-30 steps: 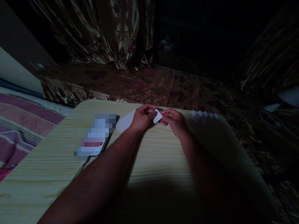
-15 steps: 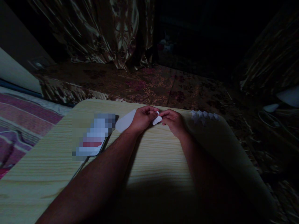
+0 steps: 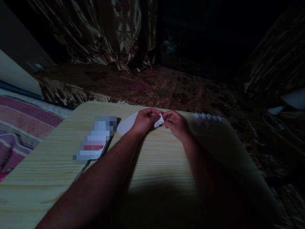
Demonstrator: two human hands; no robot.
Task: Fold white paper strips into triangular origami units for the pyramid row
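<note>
Between my two hands, over the far part of the wooden table (image 3: 157, 152), is a small piece of folded white paper (image 3: 159, 121). My left hand (image 3: 145, 121) pinches it from the left, thumb on top. At its right edge, my right hand (image 3: 175, 123) has thumb and fingertips closed on the paper. A stack of flat white paper (image 3: 126, 124) lies on the table, partly hidden behind my left hand and wrist. To the right of my right hand, several small folded white paper pieces (image 3: 207, 118) stand in a row near the far edge.
A phone-like device (image 3: 98, 138), its screen blurred out, lies left of my left forearm with a cable (image 3: 79, 173) running from it. Past the table are a striped bed cover (image 3: 21, 121), a patterned cloth ledge (image 3: 152, 84) and curtains (image 3: 126, 35). The room is dim.
The folded paper has tilted and shifted slightly left between my fingers, showing more of its creased faces. My right fingers have moved a little lower along its edge.
</note>
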